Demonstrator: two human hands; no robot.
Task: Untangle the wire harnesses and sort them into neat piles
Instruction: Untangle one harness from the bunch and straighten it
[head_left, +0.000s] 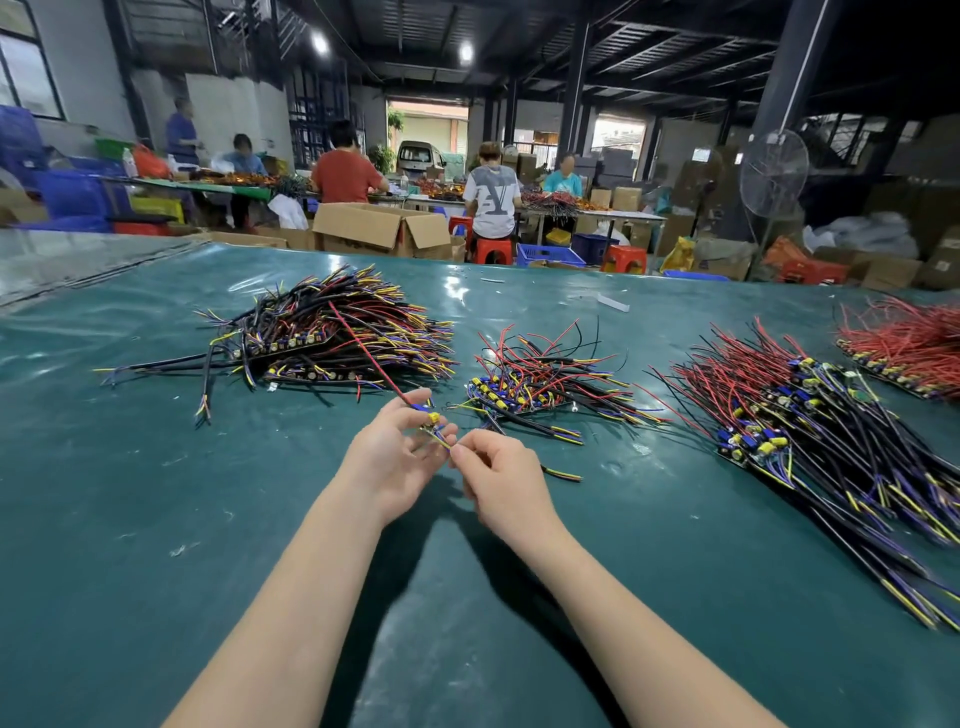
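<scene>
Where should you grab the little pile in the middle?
Probably by the boards along the pile's near-left edge, coming in from the left. They look stiff and stacked together, while the wires fan out far and right with loose ends.

Four wire piles lie on the table (156, 519). The left pile (322, 332) is farthest left, the middle pile (540, 384) is next, and the right pile (810, 431) comes after. The corner pile (909, 348) lies behind the right pile. In front of the middle pile, the left hand (389, 457) and right hand (501, 478) hold one harness (434, 423) between them.
</scene>
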